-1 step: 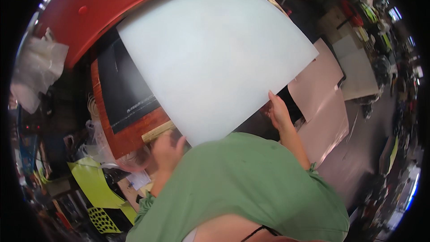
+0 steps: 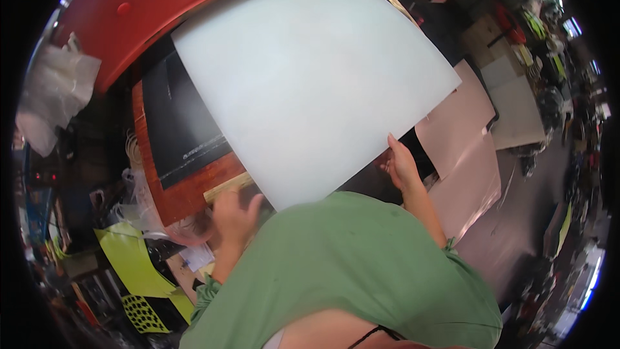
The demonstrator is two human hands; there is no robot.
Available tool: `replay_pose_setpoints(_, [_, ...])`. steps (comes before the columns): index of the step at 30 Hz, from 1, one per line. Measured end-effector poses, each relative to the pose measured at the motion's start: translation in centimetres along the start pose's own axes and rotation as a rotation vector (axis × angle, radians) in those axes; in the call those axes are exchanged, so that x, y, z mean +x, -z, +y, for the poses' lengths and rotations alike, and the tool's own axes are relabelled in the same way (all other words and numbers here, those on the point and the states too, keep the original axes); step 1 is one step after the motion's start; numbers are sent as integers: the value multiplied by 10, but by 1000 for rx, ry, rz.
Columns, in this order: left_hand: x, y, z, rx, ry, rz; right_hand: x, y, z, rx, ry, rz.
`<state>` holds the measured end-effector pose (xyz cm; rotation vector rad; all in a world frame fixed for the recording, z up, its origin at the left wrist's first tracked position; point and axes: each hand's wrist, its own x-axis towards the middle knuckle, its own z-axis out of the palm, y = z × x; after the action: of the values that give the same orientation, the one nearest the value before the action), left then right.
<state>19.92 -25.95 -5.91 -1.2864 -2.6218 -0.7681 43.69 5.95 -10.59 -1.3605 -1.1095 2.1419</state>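
A large white sheet (image 2: 310, 84) is held up at a tilt in front of me and hides most of the work surface. My right hand (image 2: 400, 165) pinches its lower right edge. My left hand (image 2: 236, 216) grips its lower corner, with the fingers curled on the edge. Behind the sheet lies a black mat (image 2: 181, 129) on an orange-red board (image 2: 187, 197). A pale wooden strip (image 2: 226, 187) lies on the board just above my left hand. My green sleeves (image 2: 349, 271) fill the lower middle of the view.
A red curved panel (image 2: 148, 6) arches over the top left. Pink sheets (image 2: 465, 148) lie at the right beside a grey floor. Yellow-green perforated pieces (image 2: 129, 265) and a clear plastic bag (image 2: 55, 97) sit at the left. Cluttered shelves line the right rim.
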Motion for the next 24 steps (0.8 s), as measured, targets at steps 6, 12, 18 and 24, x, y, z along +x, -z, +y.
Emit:
replay_pose_setpoints(6, [18,-1,-70,-23,-44,-39,-10,-17,0,-58,95,-55])
replay_pose_setpoints(12, [13,-16,-86,-135,13,76,-12,-26,-15,-132,47,-172])
replay_pose_setpoints(18, [23,-15,-98,-258,132,78,-4,-69,-25,-100,-93,-216])
replay_pose_setpoints(24, [45,-2,-111,-249,158,-84,7,-117,-30,31,-233,-228])
